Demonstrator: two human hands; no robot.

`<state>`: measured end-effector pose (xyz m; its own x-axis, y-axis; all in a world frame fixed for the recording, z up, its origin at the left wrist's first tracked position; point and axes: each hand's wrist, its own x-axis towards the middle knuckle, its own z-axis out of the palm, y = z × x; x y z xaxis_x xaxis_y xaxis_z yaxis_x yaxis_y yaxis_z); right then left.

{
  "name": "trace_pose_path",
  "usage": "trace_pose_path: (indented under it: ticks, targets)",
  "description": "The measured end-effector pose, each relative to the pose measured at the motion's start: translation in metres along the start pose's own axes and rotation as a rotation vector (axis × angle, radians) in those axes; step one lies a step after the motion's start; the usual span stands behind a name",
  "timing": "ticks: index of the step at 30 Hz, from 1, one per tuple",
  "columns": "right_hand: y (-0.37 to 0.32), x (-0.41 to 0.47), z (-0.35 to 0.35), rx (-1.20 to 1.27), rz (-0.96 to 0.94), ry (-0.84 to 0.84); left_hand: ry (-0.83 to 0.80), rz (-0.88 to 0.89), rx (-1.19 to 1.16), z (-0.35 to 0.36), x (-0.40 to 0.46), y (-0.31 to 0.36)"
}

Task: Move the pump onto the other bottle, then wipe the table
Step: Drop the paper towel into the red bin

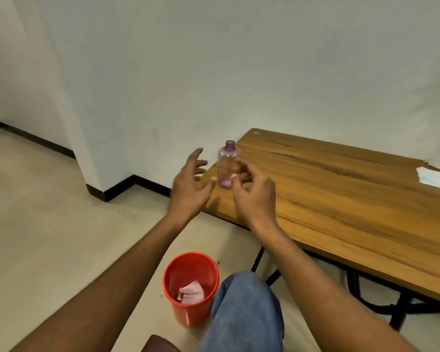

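Note:
A clear pink-tinted bottle [226,163] stands upright at the left corner of the wooden table [353,199], its neck open with no pump on it. My right hand [254,196] grips the bottle's lower right side; the thumb rests at the front near the base, and the fingers show through the plastic behind. My left hand [191,184] hovers just left of the bottle, off the table's edge, fingers spread and holding nothing. No pump and no second bottle are in view.
A white cloth or tissue [434,179] lies at the table's far right edge. A red bin [191,288] with a pink cloth inside stands on the floor below, beside my jeans-clad knee [247,313]. The wall runs close behind the table.

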<state>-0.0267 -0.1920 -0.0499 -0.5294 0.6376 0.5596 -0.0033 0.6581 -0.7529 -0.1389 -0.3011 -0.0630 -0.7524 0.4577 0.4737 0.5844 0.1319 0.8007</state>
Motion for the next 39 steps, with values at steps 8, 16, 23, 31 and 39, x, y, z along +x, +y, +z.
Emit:
trace_pose_path:
  ticks: [8,16,23,31,39]
  targets:
    - [0.021,0.045,0.024,0.067,0.383,-0.256,-0.263,-0.244,0.084,0.037,0.034,0.010]
    - [0.000,0.002,0.060,0.183,0.277,-0.305,0.003,-0.227,0.024,-0.010,0.002,-0.026]
    - [-0.026,-0.080,0.116,0.099,0.020,-0.505,0.372,-0.279,-0.031,-0.058,-0.073,-0.074]
    - [0.077,-0.121,0.149,0.009,0.398,-0.653,-0.025,-0.598,0.034,-0.010,-0.120,-0.172]
    - [0.131,-0.129,0.161,-0.112,0.623,-0.828,-0.330,-0.759,0.129,0.022,-0.126,-0.216]
